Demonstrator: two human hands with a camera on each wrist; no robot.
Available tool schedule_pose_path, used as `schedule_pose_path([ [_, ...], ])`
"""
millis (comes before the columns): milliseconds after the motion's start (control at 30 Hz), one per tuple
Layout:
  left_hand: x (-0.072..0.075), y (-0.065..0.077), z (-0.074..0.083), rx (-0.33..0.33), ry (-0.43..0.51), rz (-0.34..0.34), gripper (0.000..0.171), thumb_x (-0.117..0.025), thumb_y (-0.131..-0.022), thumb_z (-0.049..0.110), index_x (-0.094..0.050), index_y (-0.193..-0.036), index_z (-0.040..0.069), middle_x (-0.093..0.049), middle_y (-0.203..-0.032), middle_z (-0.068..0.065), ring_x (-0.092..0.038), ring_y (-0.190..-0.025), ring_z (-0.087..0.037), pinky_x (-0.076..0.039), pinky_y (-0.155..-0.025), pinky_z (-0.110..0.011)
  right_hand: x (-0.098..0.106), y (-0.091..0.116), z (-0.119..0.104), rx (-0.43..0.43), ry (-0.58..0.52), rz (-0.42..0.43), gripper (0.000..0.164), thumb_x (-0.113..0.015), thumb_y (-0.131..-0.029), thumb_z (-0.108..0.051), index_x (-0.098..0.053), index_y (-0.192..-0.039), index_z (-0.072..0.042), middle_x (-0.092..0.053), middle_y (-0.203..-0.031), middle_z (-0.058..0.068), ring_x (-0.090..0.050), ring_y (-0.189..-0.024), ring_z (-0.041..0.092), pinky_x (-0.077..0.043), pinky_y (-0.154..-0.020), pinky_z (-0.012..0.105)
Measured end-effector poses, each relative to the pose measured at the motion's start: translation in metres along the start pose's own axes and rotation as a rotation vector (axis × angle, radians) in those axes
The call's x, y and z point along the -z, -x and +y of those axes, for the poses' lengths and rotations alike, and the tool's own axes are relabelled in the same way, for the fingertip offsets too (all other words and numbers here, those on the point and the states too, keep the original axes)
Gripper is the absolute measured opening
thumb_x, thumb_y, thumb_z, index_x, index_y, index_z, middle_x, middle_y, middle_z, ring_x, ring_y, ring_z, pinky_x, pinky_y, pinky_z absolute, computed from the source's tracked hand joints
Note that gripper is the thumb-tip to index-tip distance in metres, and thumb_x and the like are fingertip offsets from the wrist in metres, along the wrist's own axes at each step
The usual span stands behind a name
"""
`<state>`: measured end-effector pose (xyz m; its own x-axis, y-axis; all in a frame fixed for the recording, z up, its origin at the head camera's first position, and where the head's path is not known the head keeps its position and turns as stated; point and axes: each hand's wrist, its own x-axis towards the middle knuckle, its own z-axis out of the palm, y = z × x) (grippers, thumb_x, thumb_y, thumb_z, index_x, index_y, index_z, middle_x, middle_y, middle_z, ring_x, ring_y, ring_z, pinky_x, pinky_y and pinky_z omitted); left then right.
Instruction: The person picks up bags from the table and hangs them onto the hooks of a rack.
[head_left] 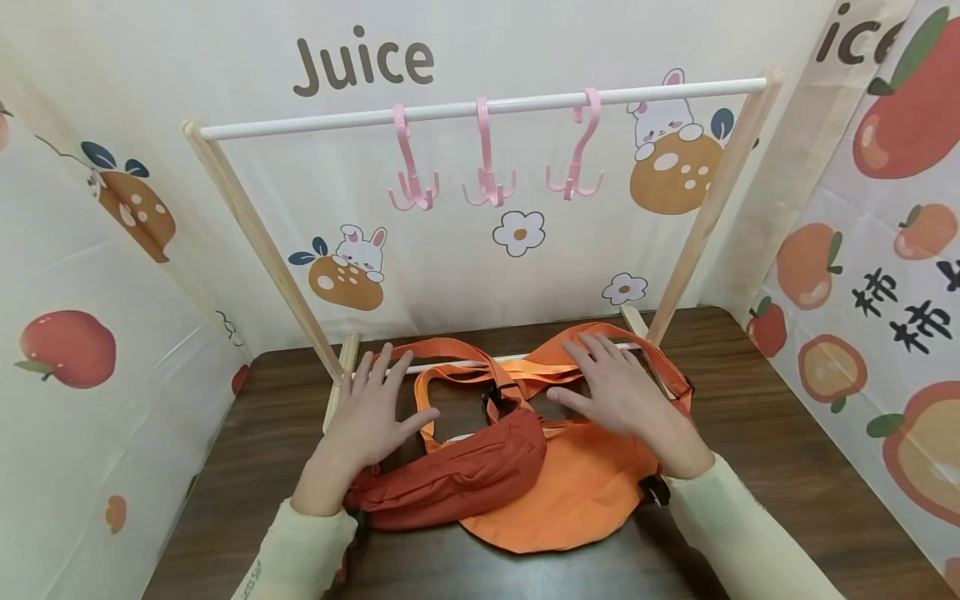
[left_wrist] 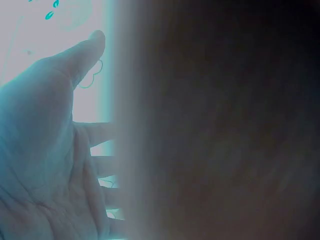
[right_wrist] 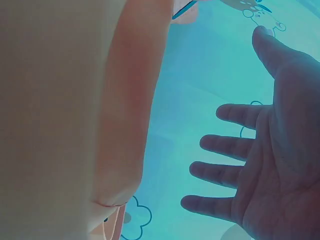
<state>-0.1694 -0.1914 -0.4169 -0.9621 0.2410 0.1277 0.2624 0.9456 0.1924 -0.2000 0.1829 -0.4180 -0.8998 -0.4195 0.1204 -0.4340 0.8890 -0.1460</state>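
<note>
A rust-red waist bag [head_left: 465,475] lies partly over an orange bag [head_left: 577,492] on the dark wooden table. Their straps [head_left: 457,346] loop behind them, with a black buckle [head_left: 498,393] among them. My left hand [head_left: 371,417] is at the left end of the red bag, fingers spread and thumb out. Above the right side of the orange bag is my right hand [head_left: 618,387], its fingers also extended. Both palms look bare in the left wrist view, where a dark blur hides much, and in the right wrist view. Whether either hand touches a bag or strap I cannot tell.
A rack with a white top rail [head_left: 540,104] and wooden legs [head_left: 705,217] stands behind the bags. Three pink hooks [head_left: 487,158] hang from the rail. A lower white bar passes behind the straps. Printed cloth [head_left: 450,258] surrounds the table [head_left: 225,475].
</note>
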Motion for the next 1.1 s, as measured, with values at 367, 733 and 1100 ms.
schedule_pose_path([
  [367,0.021,-0.016,-0.011,-0.058,0.025,-0.060,0.091,-0.053,-0.083,0.071,-0.030,-0.151,0.014,-0.025,-0.153,-0.019,-0.022,-0.138,-0.043,-0.018,-0.105,-0.066,0.003,-0.022,-0.008,0.020,-0.031,-0.021,0.085,-0.046,-0.084,-0.074,-0.036,-0.148,-0.018,-0.043,-0.142,0.009,-0.043,-0.128,0.031,-0.040,-0.097,0.054],
  [733,0.044,-0.035,-0.017,-0.057,-0.015,-0.106,0.088,-0.050,-0.083,0.071,-0.030,-0.150,0.017,-0.032,-0.150,-0.014,-0.029,-0.135,-0.041,-0.026,-0.102,-0.065,0.011,-0.036,-0.020,0.061,-0.011,-0.045,0.086,-0.044,-0.084,-0.075,-0.037,-0.148,-0.018,-0.043,-0.144,0.010,-0.041,-0.130,0.035,-0.033,-0.103,0.055],
  [1100,0.023,-0.071,-0.031,-0.018,-0.013,-0.176,0.072,-0.063,-0.090,0.046,-0.037,-0.146,0.010,-0.039,-0.145,-0.016,-0.040,-0.129,-0.040,-0.031,-0.103,-0.057,0.009,-0.052,-0.032,0.100,-0.001,-0.075,0.073,-0.052,-0.090,-0.062,-0.040,-0.146,-0.017,-0.046,-0.141,0.008,-0.047,-0.125,0.031,-0.040,-0.098,0.052],
])
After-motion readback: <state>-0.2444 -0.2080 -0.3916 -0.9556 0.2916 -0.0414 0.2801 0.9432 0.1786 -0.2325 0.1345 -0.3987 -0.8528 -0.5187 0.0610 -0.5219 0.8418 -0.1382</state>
